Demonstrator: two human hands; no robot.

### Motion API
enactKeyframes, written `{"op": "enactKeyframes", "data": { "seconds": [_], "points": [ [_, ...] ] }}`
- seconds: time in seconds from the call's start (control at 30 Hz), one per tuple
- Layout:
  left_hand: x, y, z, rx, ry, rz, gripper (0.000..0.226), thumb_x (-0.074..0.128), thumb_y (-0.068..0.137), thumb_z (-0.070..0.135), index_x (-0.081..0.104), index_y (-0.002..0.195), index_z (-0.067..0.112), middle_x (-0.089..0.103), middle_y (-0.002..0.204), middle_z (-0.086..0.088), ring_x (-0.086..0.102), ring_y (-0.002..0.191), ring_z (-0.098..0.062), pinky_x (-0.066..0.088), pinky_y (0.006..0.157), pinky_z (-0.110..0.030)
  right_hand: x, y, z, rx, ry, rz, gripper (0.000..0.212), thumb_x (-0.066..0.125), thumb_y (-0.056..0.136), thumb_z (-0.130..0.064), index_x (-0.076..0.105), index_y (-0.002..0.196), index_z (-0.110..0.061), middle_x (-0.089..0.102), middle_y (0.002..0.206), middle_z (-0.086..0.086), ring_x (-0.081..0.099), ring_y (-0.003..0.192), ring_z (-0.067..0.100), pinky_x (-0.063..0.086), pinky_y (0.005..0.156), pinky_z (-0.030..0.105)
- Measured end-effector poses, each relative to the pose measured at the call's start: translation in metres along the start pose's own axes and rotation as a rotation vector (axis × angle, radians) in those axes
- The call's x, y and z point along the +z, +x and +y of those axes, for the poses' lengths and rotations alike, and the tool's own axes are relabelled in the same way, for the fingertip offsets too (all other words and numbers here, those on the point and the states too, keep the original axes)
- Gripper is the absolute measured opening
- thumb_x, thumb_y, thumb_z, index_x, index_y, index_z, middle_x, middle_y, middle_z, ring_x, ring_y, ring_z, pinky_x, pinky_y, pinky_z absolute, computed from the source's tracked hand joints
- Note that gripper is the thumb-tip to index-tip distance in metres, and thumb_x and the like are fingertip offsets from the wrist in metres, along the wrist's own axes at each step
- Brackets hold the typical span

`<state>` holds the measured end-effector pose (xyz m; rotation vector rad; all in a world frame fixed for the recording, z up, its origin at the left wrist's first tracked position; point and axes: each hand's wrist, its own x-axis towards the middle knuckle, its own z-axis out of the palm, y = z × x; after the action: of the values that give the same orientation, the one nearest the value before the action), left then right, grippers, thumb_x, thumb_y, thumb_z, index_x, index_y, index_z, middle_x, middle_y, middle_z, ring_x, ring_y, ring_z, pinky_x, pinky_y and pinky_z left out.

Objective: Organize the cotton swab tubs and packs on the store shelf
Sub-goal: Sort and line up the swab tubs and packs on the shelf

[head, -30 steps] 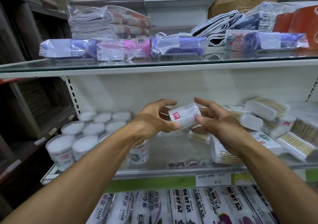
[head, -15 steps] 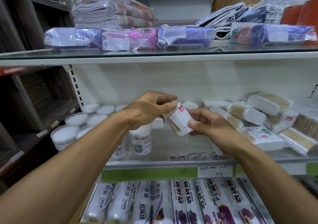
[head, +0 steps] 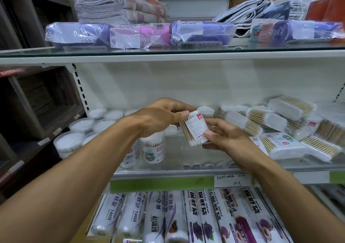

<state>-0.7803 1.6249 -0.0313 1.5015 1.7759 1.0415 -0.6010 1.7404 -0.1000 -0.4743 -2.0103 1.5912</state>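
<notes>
Between the two hands, above the glass shelf (head: 186,160), sits one small pack of cotton swabs (head: 195,129). The left hand (head: 160,115) pinches the top end of the pack with its thumb and curled fingers (head: 183,112). The right hand (head: 227,138) holds the bottom end from below, with its thumb on the front and its fingers curled behind. Both hands grip the same pack, so neither one is free. The pack is long and thin. Its long way runs up and down, with the top tipped a little to the right and away from the person. The wooden sticks show along its left side. To the left of the hands, the round tubs (head: 152,149) stand upright in rows. To the right, the other packs (head: 280,128) lie in a messy heap, just beside the right hand. The right hand is nearer to that heap. I think the held pack belongs there, so the next move likely goes right and down, with the pack turned to lie flat.
</notes>
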Motion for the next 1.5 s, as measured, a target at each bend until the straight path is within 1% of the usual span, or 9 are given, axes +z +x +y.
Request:
{"op": "enactKeyframes", "data": {
  "seconds": [0.23, 0.4, 0.57, 0.87, 1.0, 1.17, 1.33, 1.4, 1.5],
  "points": [
    [-0.001, 0.004, -0.006, 0.030, -0.116, -0.048, 0.043, 0.049, 0.098, 0.000, 0.055, 0.136, 0.020, 0.065, 0.127, 0.005, 0.063, 0.111, -0.007, 0.053, 0.090, -0.023, -0.002, -0.001, 0.003, -0.020, 0.055, 0.028, 0.031, 0.058, 0.095, -0.014, 0.059, 0.124, -0.021, 0.074, 0.100, 0.004, 0.069, 0.103, 0.021, 0.056, 0.090, 0.046],
    [-0.006, 0.004, -0.008, 0.043, -0.175, -0.102, 0.049, 0.048, 0.094, -0.010, 0.055, 0.135, 0.016, 0.065, 0.127, -0.004, 0.061, 0.117, -0.018, 0.051, 0.098, -0.036, -0.006, 0.002, 0.001, -0.070, 0.132, 0.088, 0.037, 0.061, 0.092, -0.011, 0.056, 0.129, -0.015, 0.070, 0.109, 0.013, 0.070, 0.100, 0.025, 0.058, 0.084, 0.044],
    [-0.008, 0.005, -0.009, 0.043, -0.198, -0.099, 0.051, 0.048, 0.093, -0.013, 0.053, 0.136, 0.012, 0.065, 0.127, -0.008, 0.062, 0.117, -0.020, 0.051, 0.097, -0.034, -0.007, 0.008, 0.001, -0.102, 0.151, 0.106, 0.037, 0.060, 0.092, -0.010, 0.056, 0.128, -0.017, 0.069, 0.107, 0.015, 0.070, 0.098, 0.024, 0.058, 0.079, 0.034],
    [-0.011, 0.007, -0.006, 0.070, -0.148, -0.079, 0.050, 0.055, 0.091, -0.009, 0.054, 0.136, 0.013, 0.064, 0.129, 0.001, 0.060, 0.117, -0.009, 0.050, 0.094, -0.021, -0.008, 0.012, 0.006, -0.084, 0.111, 0.097, 0.046, 0.068, 0.086, -0.007, 0.058, 0.128, -0.022, 0.069, 0.112, 0.009, 0.069, 0.101, 0.019, 0.058, 0.081, 0.031],
    [-0.002, 0.009, -0.005, 0.058, -0.050, -0.051, 0.048, 0.066, 0.087, -0.001, 0.059, 0.131, 0.017, 0.062, 0.130, 0.007, 0.059, 0.117, -0.004, 0.047, 0.099, -0.021, -0.005, 0.009, 0.010, -0.003, -0.029, 0.007, 0.070, 0.075, 0.078, -0.004, 0.048, 0.135, -0.036, 0.068, 0.115, -0.006, 0.068, 0.103, 0.008, 0.056, 0.083, 0.026],
    [0.015, 0.011, -0.011, 0.005, 0.170, -0.090, 0.057, 0.071, 0.083, 0.001, 0.059, 0.131, 0.029, 0.059, 0.132, 0.014, 0.055, 0.120, -0.003, 0.042, 0.106, -0.029, 0.011, 0.011, 0.025, 0.058, -0.286, -0.051, 0.087, 0.076, 0.080, -0.008, 0.034, 0.129, -0.067, 0.064, 0.125, -0.011, 0.061, 0.113, 0.006, 0.054, 0.095, 0.037],
    [0.022, 0.011, -0.016, -0.018, 0.340, -0.076, 0.048, 0.076, 0.081, 0.010, 0.066, 0.120, 0.036, 0.066, 0.118, 0.018, 0.060, 0.109, -0.002, 0.047, 0.101, -0.032, 0.015, 0.010, 0.023, 0.124, -0.417, -0.061, 0.088, 0.074, 0.082, -0.010, 0.029, 0.139, -0.060, 0.062, 0.124, -0.016, 0.058, 0.114, 0.005, 0.052, 0.097, 0.036],
    [0.022, 0.013, -0.017, -0.028, 0.423, -0.058, 0.044, 0.077, 0.081, 0.016, 0.066, 0.119, 0.035, 0.064, 0.120, 0.016, 0.059, 0.110, -0.006, 0.048, 0.100, -0.035, 0.015, 0.010, 0.023, 0.139, -0.463, -0.056, 0.090, 0.076, 0.081, -0.014, 0.025, 0.142, -0.057, 0.060, 0.129, -0.014, 0.056, 0.117, 0.007, 0.051, 0.098, 0.036],
    [0.023, 0.015, -0.016, -0.035, 0.501, -0.058, 0.042, 0.077, 0.082, 0.020, 0.066, 0.120, 0.033, 0.061, 0.125, 0.014, 0.056, 0.113, -0.009, 0.046, 0.100, -0.033, 0.015, 0.011, 0.020, 0.134, -0.516, -0.060, 0.092, 0.077, 0.081, -0.016, 0.023, 0.146, -0.051, 0.059, 0.128, -0.013, 0.054, 0.116, 0.006, 0.048, 0.094, 0.026]
  ]
}}
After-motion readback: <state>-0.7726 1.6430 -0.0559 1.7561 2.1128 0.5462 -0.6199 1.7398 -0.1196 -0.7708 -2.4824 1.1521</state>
